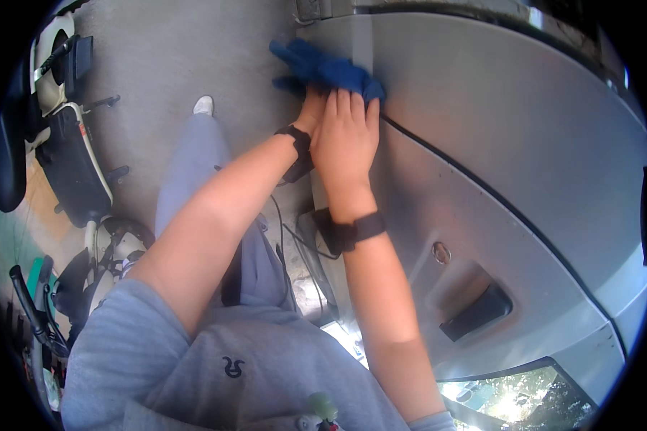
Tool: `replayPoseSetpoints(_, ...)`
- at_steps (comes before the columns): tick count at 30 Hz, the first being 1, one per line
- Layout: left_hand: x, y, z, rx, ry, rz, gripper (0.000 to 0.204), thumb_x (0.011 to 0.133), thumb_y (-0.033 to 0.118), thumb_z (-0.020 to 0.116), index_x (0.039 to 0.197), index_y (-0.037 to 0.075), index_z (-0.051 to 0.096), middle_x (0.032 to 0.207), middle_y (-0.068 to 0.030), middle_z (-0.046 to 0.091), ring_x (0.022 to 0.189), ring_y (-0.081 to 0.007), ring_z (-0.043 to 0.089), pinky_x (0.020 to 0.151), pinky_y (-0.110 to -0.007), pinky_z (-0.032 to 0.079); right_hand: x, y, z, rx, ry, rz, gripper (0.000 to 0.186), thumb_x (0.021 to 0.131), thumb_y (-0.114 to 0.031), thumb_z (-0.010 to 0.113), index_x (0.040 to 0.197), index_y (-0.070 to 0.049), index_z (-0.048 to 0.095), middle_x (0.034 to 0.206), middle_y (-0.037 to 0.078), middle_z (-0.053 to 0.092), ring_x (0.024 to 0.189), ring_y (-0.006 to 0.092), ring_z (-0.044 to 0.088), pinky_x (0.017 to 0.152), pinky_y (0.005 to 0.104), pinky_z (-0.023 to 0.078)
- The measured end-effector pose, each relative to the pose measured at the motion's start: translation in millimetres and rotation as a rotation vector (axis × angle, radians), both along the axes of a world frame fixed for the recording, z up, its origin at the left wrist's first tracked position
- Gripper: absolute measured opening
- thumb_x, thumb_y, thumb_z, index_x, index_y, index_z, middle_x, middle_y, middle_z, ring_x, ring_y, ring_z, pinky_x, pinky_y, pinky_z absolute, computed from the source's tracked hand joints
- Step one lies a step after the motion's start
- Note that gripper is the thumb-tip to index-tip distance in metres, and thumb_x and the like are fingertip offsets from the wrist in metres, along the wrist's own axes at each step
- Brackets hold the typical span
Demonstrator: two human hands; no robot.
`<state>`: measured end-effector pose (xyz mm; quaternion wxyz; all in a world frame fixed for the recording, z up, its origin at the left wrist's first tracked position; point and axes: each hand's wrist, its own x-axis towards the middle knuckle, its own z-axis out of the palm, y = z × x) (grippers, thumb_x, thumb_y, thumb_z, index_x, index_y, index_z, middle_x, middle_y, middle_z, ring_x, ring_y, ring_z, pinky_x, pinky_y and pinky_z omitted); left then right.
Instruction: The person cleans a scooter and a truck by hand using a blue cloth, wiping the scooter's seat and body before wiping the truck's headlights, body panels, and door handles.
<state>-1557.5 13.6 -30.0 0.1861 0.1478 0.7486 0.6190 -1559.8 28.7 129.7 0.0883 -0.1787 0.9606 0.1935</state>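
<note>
A bunched blue cloth [338,73] lies against the silver car panel [453,100], by the seam between two body panels. My right hand [346,140] is flat, its fingers stretched out side by side, the fingertips pressing on the cloth's near edge. Tucked beside and partly under it is my left hand [312,108], touching the cloth; its fingers are hidden by the right hand and the cloth. A black band [349,230] circles my right wrist, and another dark band [297,154] is on my left.
Nearer me on the car door are a black door handle [478,312] and a round lock [441,252], with a window [517,395] below. Parked scooters [72,165] line the left side. My shoe [204,105] rests on the grey concrete floor [165,43].
</note>
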Motion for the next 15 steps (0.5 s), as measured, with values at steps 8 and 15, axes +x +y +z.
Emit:
replayPoseSetpoints(8, 166, 40, 42, 0.036, 0.037, -0.026, 0.053, 0.095, 0.027, 0.044, 0.141, 0.002, 0.033, 0.147, -0.0232, 0.030, 0.139, -0.0384, 0.023, 0.114, -0.050, 0.017, 159, 36, 26, 0.001, -0.281, -0.257, 0.042, 0.077, -0.019, 0.060, 0.110, 0.007, 0.060, 0.108, 0.015, 0.061, 0.108, 0.0298, 0.053, 0.103, 0.0450, 0.036)
replayPoseSetpoints(15, 242, 68, 77, 0.117, 0.051, -0.029, 0.056, 0.095, 0.028, 0.045, 0.142, 0.001, 0.030, 0.148, -0.0255, 0.026, 0.140, -0.0415, 0.019, 0.114, -0.053, 0.014, 194, 42, 83, -0.064, 0.057, -0.226, 0.052, 0.084, -0.021, 0.059, 0.125, 0.010, 0.050, 0.120, 0.021, 0.056, 0.115, 0.0350, 0.050, 0.104, 0.0461, 0.036)
